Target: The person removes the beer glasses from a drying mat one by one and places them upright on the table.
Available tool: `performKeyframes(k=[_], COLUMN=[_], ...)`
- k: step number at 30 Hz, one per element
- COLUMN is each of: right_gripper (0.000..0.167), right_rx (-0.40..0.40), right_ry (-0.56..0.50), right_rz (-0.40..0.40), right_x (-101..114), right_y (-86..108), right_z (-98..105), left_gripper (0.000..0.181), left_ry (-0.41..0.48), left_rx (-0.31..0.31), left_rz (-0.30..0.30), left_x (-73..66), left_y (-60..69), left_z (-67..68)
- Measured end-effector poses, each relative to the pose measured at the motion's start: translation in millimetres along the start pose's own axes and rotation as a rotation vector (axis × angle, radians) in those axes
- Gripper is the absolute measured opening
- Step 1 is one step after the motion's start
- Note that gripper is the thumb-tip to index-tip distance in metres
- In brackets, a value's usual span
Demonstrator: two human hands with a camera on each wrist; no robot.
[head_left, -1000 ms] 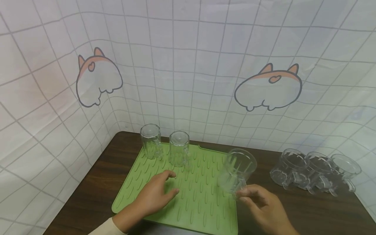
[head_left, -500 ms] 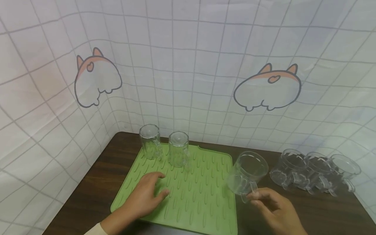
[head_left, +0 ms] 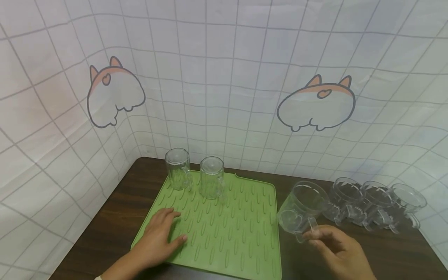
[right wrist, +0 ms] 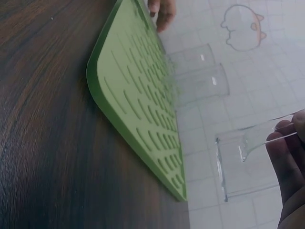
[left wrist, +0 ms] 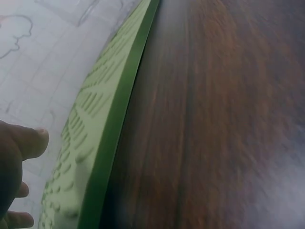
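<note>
By its handle, my right hand [head_left: 337, 247] pinches a clear glass mug [head_left: 303, 206], its mouth facing up and slightly tilted. The mug is just past the right edge of a green ridged mat [head_left: 224, 249]; whether it touches the table I cannot tell. In the right wrist view, the fingers [right wrist: 285, 164] are curled at the mug's handle. Over the mat's left part, my left hand [head_left: 155, 237] has its fingers relaxed and holds nothing. At the mat's back left stand two clear mugs, the left mug [head_left: 177, 171] and the right mug [head_left: 211, 179], seemingly upside down.
Three more clear mugs [head_left: 374, 200] stand mouth up in a row at the right of the dark wooden table [head_left: 108, 217]. A white gridded cloth [head_left: 210, 77] with cartoon animals hangs behind and along the left side.
My right hand has carried the mug rightward, from over the mat to just beyond its right edge. The left hand has drawn back to the left. The other mugs stay put.
</note>
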State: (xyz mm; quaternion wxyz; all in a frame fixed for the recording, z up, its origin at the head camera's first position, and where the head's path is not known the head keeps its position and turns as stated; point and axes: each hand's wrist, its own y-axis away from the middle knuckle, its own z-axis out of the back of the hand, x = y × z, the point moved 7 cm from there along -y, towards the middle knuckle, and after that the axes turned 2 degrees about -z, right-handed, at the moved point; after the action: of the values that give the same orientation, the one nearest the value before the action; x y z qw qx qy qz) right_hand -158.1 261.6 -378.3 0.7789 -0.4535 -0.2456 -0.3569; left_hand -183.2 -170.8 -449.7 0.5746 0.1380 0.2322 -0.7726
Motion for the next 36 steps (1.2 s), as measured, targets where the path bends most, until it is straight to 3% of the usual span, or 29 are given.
performKeyframes(k=[3,17,22,27,31,36], right_gripper=[0.044,0.042,0.036,0.033,0.032,0.03], right_rx=[0.012,-0.049,-0.078,-0.082,-0.122,-0.146], right_ry=[0.015,0.001,0.008,0.0,0.086,0.093], right_rz=[-0.039,-0.067,-0.163,-0.183,-0.221,-0.269], right_x=[0.6,-2.1,-5.2,-5.8,-7.0,-11.9], right_y=[2.2,14.6,20.3,23.6,27.3,34.5], right_z=[4.3,26.6,33.6,39.3,45.2,51.0], left_gripper=[0.069,0.08,0.09,0.105,0.11,0.114], left_ry=[-0.032,-0.075,-0.092,-0.118,-0.119,-0.109], left_rx=[0.01,0.023,0.078,0.141,0.164,0.179], left_rz=[0.013,0.038,0.087,0.141,0.166,0.195], left_x=[5.1,28.3,38.9,49.8,59.0,69.4], left_y=[5.4,23.3,29.4,36.9,40.7,44.5], left_z=[2.8,13.4,15.1,14.2,12.6,12.6])
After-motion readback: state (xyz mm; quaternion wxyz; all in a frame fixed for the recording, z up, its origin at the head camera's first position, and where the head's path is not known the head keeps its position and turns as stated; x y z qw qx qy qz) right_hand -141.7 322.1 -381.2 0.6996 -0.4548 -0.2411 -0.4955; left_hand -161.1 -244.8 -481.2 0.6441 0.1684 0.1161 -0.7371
